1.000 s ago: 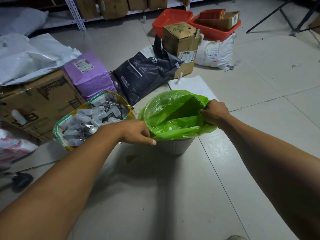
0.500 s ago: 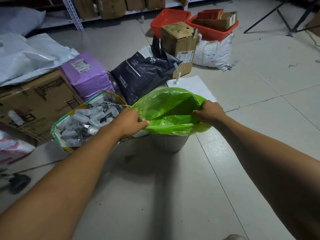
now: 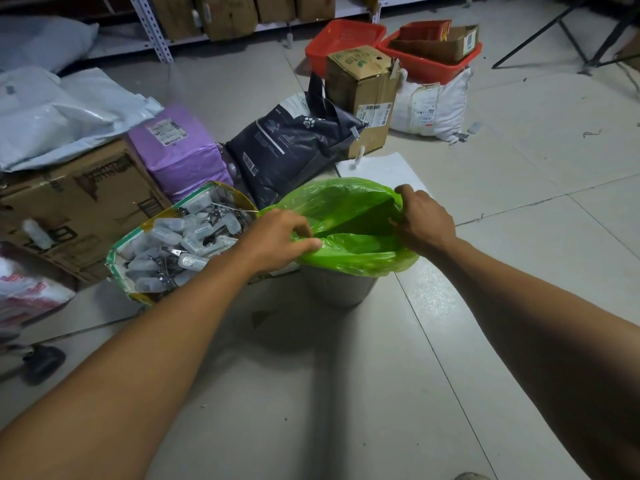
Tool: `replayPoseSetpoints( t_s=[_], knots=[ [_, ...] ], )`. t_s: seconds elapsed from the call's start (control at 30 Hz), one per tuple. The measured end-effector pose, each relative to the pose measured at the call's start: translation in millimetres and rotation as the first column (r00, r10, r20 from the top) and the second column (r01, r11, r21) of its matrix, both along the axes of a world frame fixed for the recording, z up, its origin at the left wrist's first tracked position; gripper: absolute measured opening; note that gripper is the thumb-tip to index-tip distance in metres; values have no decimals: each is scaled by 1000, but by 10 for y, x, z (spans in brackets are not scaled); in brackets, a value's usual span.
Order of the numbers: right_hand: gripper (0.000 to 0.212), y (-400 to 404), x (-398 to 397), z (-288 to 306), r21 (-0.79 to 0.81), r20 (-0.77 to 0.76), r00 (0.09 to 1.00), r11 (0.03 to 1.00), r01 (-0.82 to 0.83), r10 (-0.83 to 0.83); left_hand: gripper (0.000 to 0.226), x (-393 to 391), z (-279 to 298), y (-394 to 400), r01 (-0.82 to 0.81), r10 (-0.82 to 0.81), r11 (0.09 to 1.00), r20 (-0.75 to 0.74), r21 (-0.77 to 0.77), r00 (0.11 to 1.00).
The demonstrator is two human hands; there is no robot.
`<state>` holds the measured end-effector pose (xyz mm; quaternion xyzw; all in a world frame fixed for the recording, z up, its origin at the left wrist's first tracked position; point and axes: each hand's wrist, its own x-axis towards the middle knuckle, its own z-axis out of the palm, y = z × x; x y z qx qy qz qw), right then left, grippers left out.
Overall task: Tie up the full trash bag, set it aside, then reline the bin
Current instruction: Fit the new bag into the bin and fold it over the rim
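Note:
A small grey bin (image 3: 341, 289) stands on the tiled floor with a bright green plastic liner (image 3: 349, 251) spread over its mouth and folded down over the rim. My left hand (image 3: 277, 237) pinches the liner's left edge between thumb and fingers. At the right edge my right hand (image 3: 424, 220) grips the liner, fingers curled round the film. The liner's mouth gapes open between my hands; its inside looks dark.
Just left of the bin lies an open bag (image 3: 173, 244) full of small clear bottles. Behind are a dark pet-food sack (image 3: 291, 150), a purple parcel (image 3: 176, 150), cardboard boxes (image 3: 363, 95), red baskets (image 3: 346, 39) and a white sheet (image 3: 381, 168). Bare tiles stretch to the right.
My left hand moved up from the bin's front rim to the liner's left edge and took hold of it. The right hand kept its grip, and the liner's mouth spread wider.

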<state>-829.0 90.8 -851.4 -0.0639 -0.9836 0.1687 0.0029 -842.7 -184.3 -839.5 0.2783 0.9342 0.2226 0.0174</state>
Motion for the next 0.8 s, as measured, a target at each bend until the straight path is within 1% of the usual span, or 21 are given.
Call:
replayPoseSetpoints(
  t_s=[0.03, 0.1, 0.17, 0.27, 0.37, 0.5, 0.57, 0.6, 0.67, 0.7, 0.73, 0.8],
  knots=[
    [53, -13, 10, 6, 8, 5, 1000, 999, -31, 31, 33, 5, 3, 29, 24, -24, 1000, 50, 7, 998],
    [51, -22, 25, -7, 32, 16, 997, 997, -75, 74, 36, 22, 3, 71, 72, -67, 997, 121, -39, 990],
    [46, -10, 29, -34, 42, 14, 996, 995, -88, 88, 30, 29, 0, 89, 104, -94, 993, 150, -61, 984],
    [46, -6, 18, -34, 48, 17, 995, 994, -96, 96, 17, 26, 31, 113, 98, -98, 995, 171, 9, 980],
    [40, -27, -11, -34, 42, -9, 997, 996, -74, 74, 14, 27, 72, 114, 80, -90, 995, 240, 51, 967],
    [35, -67, -38, -16, 8, -6, 1000, 1000, -11, 11, 14, 46, 75, 70, 107, -107, 994, 291, 19, 951],
    [35, -75, -47, -2, -10, 2, 1000, 1000, 20, -20, 14, 48, 81, 42, 118, -102, 992, 295, -38, 950],
    [34, -78, -49, 8, -19, 7, 999, 999, 33, -33, 14, 53, 83, 29, 147, -111, 984, 292, -104, 950],
    [31, -86, -54, 17, -39, 23, 998, 998, 56, -55, 11, 62, 67, 0, 230, -152, 938, 289, -259, 945],
    [31, -89, -55, 14, -50, 34, 997, 997, 66, -64, 12, 69, 53, -19, 254, -157, 916, 306, -310, 939],
    [31, -90, -56, 12, -60, 42, 997, 995, 74, -72, 13, 69, 35, -44, 262, -146, 905, 332, -335, 932],
    [32, -81, -67, 0, -75, 66, 994, 993, 89, -84, 15, 56, 20, -100, 233, -105, 920, 372, -317, 922]
  ],
)
